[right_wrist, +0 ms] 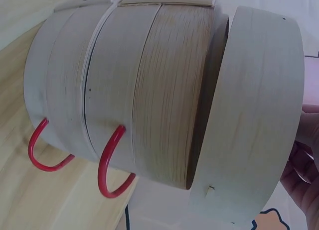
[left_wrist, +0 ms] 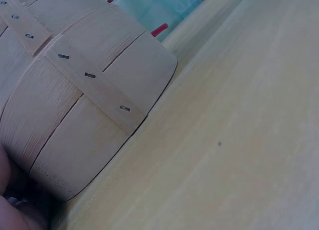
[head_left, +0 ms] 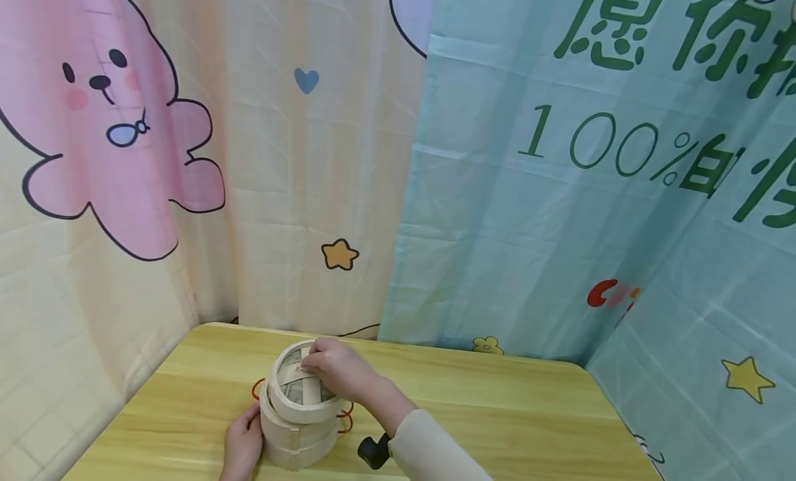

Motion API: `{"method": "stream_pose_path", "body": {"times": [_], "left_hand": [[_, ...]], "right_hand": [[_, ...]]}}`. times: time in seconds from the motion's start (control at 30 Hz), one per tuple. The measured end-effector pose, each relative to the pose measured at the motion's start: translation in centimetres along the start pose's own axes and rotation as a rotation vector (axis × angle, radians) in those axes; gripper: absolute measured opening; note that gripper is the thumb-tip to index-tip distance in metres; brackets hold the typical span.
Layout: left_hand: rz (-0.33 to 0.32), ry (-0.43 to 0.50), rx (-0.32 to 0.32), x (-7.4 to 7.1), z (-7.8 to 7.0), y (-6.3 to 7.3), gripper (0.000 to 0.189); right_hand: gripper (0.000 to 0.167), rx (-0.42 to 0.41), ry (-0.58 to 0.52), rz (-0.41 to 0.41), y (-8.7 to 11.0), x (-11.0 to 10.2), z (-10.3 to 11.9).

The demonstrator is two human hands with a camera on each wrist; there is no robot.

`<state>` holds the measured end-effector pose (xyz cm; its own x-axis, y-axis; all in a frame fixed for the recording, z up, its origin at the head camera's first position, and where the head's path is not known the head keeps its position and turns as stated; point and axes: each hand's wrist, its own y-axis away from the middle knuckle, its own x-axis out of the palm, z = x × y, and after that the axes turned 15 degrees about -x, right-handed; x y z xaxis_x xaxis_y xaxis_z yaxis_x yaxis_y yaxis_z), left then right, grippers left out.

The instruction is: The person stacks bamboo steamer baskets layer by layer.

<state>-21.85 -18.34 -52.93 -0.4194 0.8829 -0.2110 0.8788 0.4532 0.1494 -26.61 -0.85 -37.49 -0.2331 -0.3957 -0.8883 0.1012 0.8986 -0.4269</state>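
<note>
A two-tier bamboo steamer [head_left: 297, 443] stands on the table, with red loop handles [right_wrist: 110, 160] on its sides. Its round bamboo lid [head_left: 311, 415] sits tilted on top, and a gap shows between lid and upper tier in the right wrist view. My right hand [head_left: 342, 370] pinches the crossed strap on the lid; part of that hand [right_wrist: 304, 160] appears beyond the lid. Against the steamer's lower left side rests my left hand [head_left: 242, 441], its fingers partly hidden. In the left wrist view, stapled bamboo walls [left_wrist: 94, 90] fill the upper left, beside fingertips.
The yellow wood-grain table [head_left: 497, 419] extends to both sides of the steamer. A black object [head_left: 374, 452] shows beside the right sleeve [head_left: 435, 450]. Printed curtains [head_left: 311, 177] hang behind and around the table.
</note>
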Motion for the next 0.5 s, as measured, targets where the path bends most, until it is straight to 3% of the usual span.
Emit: {"method": "stream_pose_path", "body": {"times": [0.23, 0.5], "left_hand": [[-0.011, -0.005, 0.009, -0.1, 0.1, 0.1, 0.031], [-0.022, -0.006, 0.011, 0.0, -0.1, 0.2, 0.031]], "right_hand": [[0.011, -0.023, 0.017, 0.069, -1.2, 0.6, 0.3], [0.011, -0.008, 0.018, 0.092, -1.4, 0.9, 0.3]]}}
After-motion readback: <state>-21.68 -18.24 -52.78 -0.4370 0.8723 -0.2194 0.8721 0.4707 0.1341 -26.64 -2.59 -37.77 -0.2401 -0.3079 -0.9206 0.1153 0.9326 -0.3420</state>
